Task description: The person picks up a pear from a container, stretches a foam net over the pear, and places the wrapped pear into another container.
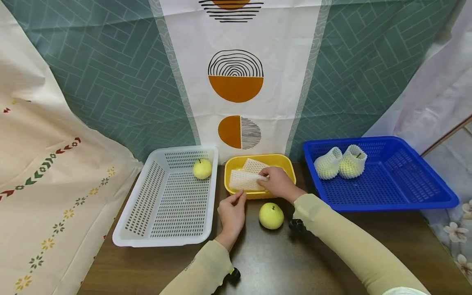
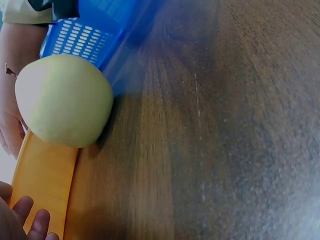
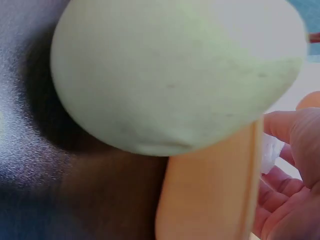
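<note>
While the right hand [image 1: 278, 182] pinches a white foam net [image 1: 244, 180] | left hand [image 1: 232, 213] is beside yellow basket [image 1: 258, 196], its grip cannot be told | pear [image 1: 271, 216] sits between wrists

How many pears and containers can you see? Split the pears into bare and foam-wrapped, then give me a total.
Bare pears: 2
Foam-wrapped pears: 2
Containers: 3 (white one, yellow one, blue one)
Total: 7
</note>
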The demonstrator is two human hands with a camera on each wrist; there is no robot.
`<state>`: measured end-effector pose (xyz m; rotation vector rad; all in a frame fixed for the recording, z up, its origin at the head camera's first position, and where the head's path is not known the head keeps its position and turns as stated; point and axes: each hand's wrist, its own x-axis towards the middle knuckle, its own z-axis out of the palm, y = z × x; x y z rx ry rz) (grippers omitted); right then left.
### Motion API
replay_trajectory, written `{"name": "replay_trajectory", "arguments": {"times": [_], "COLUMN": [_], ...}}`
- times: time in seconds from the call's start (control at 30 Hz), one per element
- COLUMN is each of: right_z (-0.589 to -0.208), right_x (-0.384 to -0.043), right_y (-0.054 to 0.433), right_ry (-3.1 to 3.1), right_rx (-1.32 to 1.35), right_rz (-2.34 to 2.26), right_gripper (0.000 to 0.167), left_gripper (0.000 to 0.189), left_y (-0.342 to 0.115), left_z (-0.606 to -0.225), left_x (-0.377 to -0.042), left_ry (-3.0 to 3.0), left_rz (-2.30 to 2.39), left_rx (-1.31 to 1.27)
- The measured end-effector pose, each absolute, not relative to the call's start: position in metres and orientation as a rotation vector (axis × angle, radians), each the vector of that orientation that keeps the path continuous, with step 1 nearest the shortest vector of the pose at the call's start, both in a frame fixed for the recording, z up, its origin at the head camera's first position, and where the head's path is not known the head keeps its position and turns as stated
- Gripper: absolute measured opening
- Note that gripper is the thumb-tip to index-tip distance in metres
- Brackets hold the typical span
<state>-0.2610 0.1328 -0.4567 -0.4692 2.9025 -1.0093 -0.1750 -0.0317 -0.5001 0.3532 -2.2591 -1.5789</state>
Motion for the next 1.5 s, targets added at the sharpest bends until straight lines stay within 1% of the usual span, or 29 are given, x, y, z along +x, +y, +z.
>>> {"name": "replay_trajectory", "arguments": {"times": [0.37, 0.7, 0.87, 1.07, 1.3, 1.4, 1.5], "right_z": [-0.437, -0.412, -0.4, -0.385, -0.373, -0.373, -0.374], "right_x": [-0.255, -0.231, -0.217, -0.199, -0.181, -0.175, -0.171], "right_y": [0.141, 0.15, 0.151, 0.15, 0.143, 0.14, 0.138], "right_ry": [2.939, 2.967, 2.951, 2.937, 2.814, 2.731, 2.707], "right_rx": [-0.435, -0.445, -0.475, -0.507, -0.525, -0.543, -0.578], "right_rz": [-1.05, -1.224, -1.314, -1.441, -1.62, -1.717, -1.764], "right_gripper": [0.029, 0.018, 0.02, 0.021, 0.022, 0.02, 0.022], "left_gripper": [0.02, 0.019, 0.021, 0.028, 0.028, 0.026, 0.026], "left_y": [-0.032, -0.031, -0.031, -0.03, -0.03, -0.031, -0.032], "left_z": [-0.501, -0.5, -0.495, -0.478, -0.437, -0.419, -0.41], "left_x": [-0.176, -0.175, -0.174, -0.168, -0.158, -0.156, -0.154], "left_ry": [-2.267, -2.275, -2.268, -2.173, -1.944, -1.873, -1.848], "left_rz": [-1.589, -1.568, -1.624, -1.859, -2.222, -2.304, -2.326], "left_rx": [0.363, 0.377, 0.377, 0.361, 0.177, 0.13, 0.077]}}
